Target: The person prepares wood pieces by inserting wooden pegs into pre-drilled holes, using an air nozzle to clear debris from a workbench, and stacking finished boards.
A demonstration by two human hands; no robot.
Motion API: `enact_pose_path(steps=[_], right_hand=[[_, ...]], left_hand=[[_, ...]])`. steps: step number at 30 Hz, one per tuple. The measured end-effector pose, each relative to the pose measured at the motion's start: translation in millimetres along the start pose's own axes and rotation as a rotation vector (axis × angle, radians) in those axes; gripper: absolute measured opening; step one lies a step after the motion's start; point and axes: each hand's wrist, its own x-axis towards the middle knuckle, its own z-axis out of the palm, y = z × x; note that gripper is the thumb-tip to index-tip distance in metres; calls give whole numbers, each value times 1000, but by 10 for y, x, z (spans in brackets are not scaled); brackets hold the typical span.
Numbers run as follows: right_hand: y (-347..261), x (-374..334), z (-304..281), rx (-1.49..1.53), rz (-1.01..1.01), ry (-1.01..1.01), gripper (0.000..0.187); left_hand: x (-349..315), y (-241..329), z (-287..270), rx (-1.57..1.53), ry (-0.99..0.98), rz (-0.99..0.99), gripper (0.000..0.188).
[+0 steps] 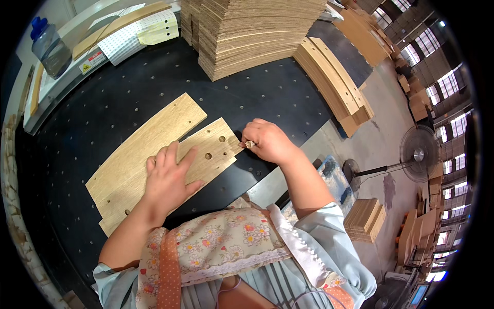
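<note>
My left hand point(169, 177) lies flat with fingers spread on a light wooden board point(206, 147) that has drilled holes near its right end. My right hand point(267, 140) is closed around a small brown folded piece point(249, 144), held at the board's right end; its kind I cannot make out. Just beyond the drilled board lies a second wooden board point(149, 134) with a curved edge, partly alongside it. Both rest on a black table top point(247, 98) dotted with small round studs.
A tall stack of wooden panels point(257, 38) stands at the table's far side. Drilled boards point(334, 77) are piled at the far right edge. A blue-capped bottle point(51, 49) stands on the machine's rail at far left. A fan point(418, 153) and stacked panels point(365, 219) are on the right.
</note>
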Motion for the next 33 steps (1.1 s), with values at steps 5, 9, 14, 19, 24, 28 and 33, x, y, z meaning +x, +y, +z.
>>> enact_pose_path(steps=[5,9,14,19,24,28,33], right_hand=[[17,10,-64,56,-44,-96,14],[72,4,-64,151,-62,-46,13],[98,50,-40,134,-87,-81,11],[113,4,-73,218,-166,-146,11],[40,43,-38,76,-114,-20,10],[-30,-12,-5,13,-191,-79,11],[-61,-155,97,84,9,235,11]], left_hand=[[2,5,-30,-8,-40,-29,72],[4,17,-39,6,-40,-23,72],[2,16,-23,22,-20,-19,71],[-10,12,0,8,19,-5,72],[-26,13,-6,20,29,2,73],[-21,15,-7,31,43,-6,72],[-32,20,4,15,68,-2,71]])
